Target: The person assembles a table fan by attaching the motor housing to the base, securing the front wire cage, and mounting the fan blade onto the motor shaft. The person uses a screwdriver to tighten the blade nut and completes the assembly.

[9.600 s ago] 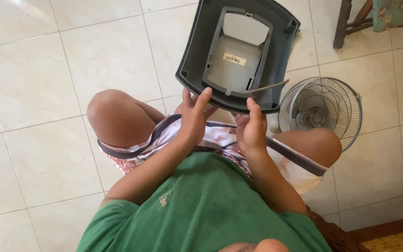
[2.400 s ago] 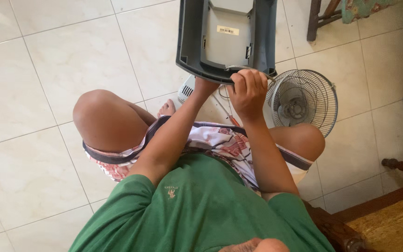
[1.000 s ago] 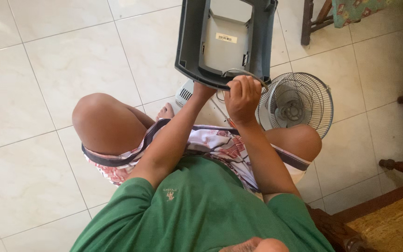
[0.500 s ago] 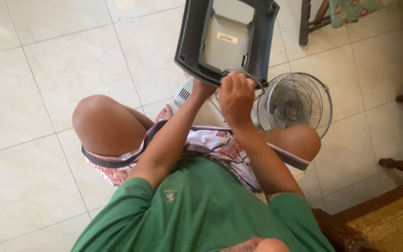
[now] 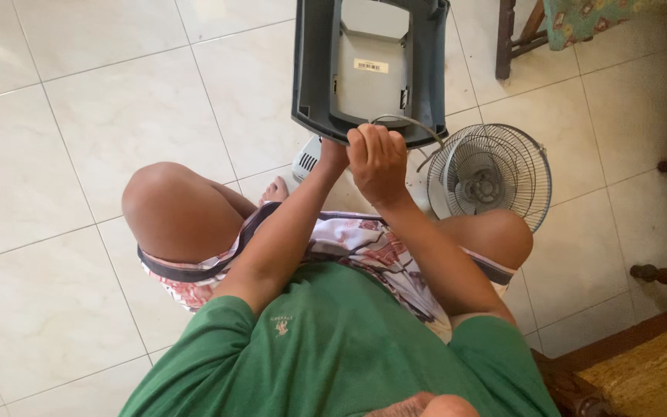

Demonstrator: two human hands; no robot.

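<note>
I sit over a tiled floor and hold up a dark grey plastic fan base (image 5: 314,69), its underside with a light grey inner panel facing me. My left hand (image 5: 332,153) supports the base's near rim from below, mostly hidden behind it. My right hand (image 5: 377,162) is a fist closed on a grey power cord (image 5: 418,127) that loops out of the base's near edge. The fingers cover where the cord meets the base.
A round wire fan grille (image 5: 489,174) lies on the floor by my right knee. A white fan motor housing (image 5: 306,158) peeks out under my left wrist. Wooden chair legs (image 5: 512,35) stand at the upper right, a wooden bench edge (image 5: 642,371) at the lower right.
My right hand has slid leftwards along the base's near rim with the cord, and the cord's loop has grown. The base has tilted more upright in view.
</note>
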